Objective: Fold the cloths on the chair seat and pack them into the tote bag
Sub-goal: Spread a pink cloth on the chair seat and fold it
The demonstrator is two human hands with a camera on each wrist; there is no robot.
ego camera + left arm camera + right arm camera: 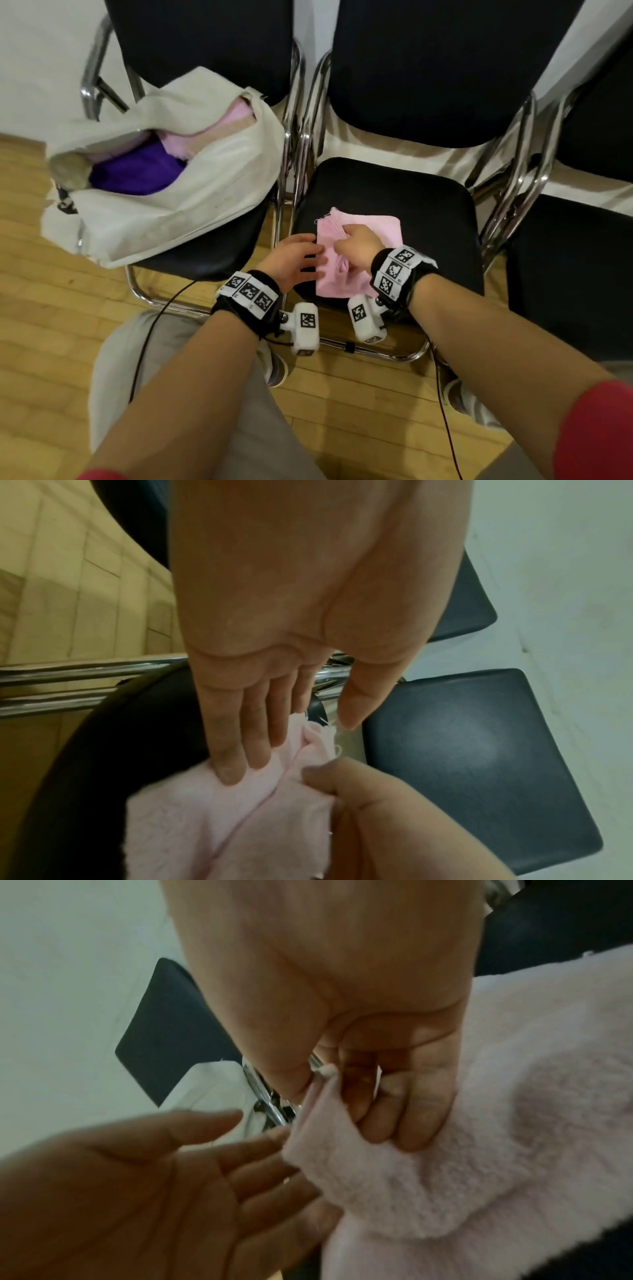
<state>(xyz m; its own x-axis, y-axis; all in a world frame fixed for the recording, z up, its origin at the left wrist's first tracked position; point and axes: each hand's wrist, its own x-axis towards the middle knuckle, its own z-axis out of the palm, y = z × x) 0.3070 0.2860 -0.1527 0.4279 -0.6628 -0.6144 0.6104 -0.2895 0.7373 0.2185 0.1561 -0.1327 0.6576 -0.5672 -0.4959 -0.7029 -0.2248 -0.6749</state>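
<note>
Head view: pink cloth [356, 253] lying on chair seat [428, 205], part-folded; tote bag [178, 192] on the next chair, well apart, already holding cloths. Left hand [291, 260] flat, fingers straight, touching the cloth's left edge. Right hand [356, 248] pinching the stacked edge.

Left wrist view: fingertips [236, 772] pressing the cloth [219, 818] down. Keep pressure here as anchor.

Right wrist view: thumb and curled fingers [394, 1118] gripping the layered corner. Align edges before creasing; likely slips if released early.

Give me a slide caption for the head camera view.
Right hand pinches a pink cloth on the chair seat, left hand alongside.
</note>
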